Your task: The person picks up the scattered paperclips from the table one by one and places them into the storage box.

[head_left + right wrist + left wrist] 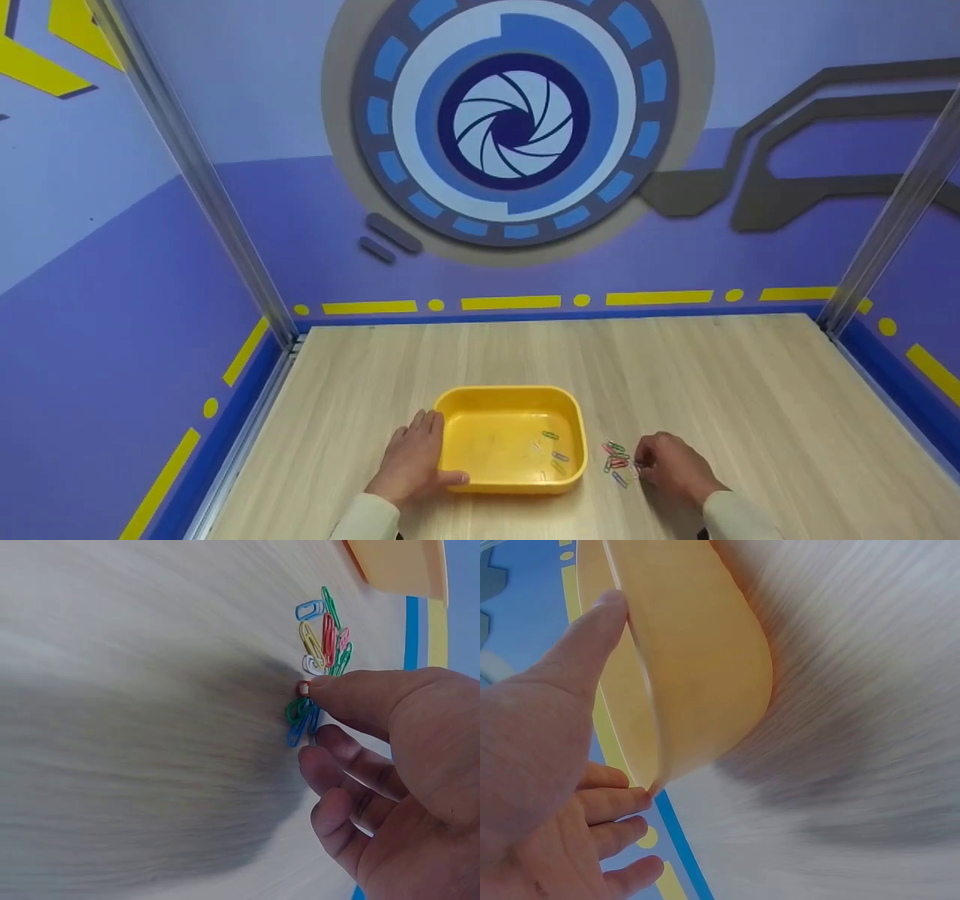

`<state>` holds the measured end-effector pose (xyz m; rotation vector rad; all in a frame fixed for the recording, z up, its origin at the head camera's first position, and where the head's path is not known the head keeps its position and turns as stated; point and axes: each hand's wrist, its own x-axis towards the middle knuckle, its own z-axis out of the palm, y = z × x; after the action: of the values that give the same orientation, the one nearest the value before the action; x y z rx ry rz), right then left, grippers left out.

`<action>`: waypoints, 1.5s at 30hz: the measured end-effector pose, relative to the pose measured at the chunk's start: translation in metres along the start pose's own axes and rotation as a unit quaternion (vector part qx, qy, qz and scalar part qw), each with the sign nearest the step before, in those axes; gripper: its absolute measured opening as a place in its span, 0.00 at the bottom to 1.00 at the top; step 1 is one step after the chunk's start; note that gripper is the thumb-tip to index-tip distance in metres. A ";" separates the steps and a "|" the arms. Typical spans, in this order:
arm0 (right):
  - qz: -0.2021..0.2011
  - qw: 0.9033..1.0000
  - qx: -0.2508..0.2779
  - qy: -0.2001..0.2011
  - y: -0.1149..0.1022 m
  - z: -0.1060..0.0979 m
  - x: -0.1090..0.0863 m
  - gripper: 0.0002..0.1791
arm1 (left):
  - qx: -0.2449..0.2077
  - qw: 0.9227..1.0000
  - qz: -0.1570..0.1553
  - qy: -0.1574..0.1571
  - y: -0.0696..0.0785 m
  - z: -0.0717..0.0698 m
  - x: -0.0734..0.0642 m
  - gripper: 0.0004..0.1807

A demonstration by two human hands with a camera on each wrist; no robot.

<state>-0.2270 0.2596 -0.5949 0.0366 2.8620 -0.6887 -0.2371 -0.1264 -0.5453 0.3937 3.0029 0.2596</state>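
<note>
Touching at the edge of a pile of loose paper clips (328,639): right hand (675,465), thumb and index close together, gap narrow at most. Thumb covers the index in the right wrist view, so can't tell whether a clip is actually caught. The other fingers bend loosely, apart from thumb and index.

Pile is mixed colours: red, green, blue, yellow, white, pink. Clips lie flat, several overlapping, on the tabletop (720,390), between the right hand and the yellow tray (510,488).

To do this pick well: choose one clip at the rim of the pile, take it by an end with the very fingertips, come in low. Overlapped ones may hook together, so slide the clip sideways free before lifting. Keep the spare fingers tucked up, or they could scatter the rest.

Left hand (411,459) is spread wide at the tray's near left corner, thumb over the near rim, fingers along the left side. Light, even pressure should be enough to steady it; pressing hard on one rim could tip it.

Tray sits upright, a few clips (560,456) inside, toward its right end. Beyond: purple back wall (300,217), yellow dashes along its foot.
</note>
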 end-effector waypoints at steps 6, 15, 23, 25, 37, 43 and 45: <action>-0.015 1.000 0.009 -0.002 0.000 0.001 0.001 0.09 | -0.018 1.000 -0.004 -0.007 0.001 -0.001 -0.002 0.54; -0.007 1.000 0.010 -0.010 -0.004 0.003 0.003 0.09 | -0.057 0.997 -0.022 -0.038 -0.001 0.000 -0.003 0.59; 0.012 0.999 0.023 -0.026 -0.006 0.003 0.003 0.10 | -0.060 0.997 -0.029 -0.034 0.001 0.001 -0.004 0.58; 0.015 0.999 0.022 -0.026 -0.007 0.002 0.002 0.10 | -0.061 0.997 -0.031 -0.036 0.001 0.001 -0.004 0.58; -0.005 0.999 0.030 0.010 -0.004 0.004 0.002 0.08 | -0.059 0.998 -0.012 -0.008 -0.002 0.004 -0.005 0.57; -0.009 1.000 0.021 0.005 -0.005 0.003 0.001 0.09 | -0.063 0.998 -0.025 -0.012 0.000 0.004 -0.004 0.56; -0.010 1.000 0.021 0.002 -0.005 0.003 0.001 0.09 | -0.062 0.998 -0.025 -0.011 0.000 0.003 -0.003 0.56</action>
<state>-0.2279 0.2540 -0.5955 0.0145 2.8547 -0.7527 -0.2332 -0.1264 -0.5484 0.3057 2.9511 0.4306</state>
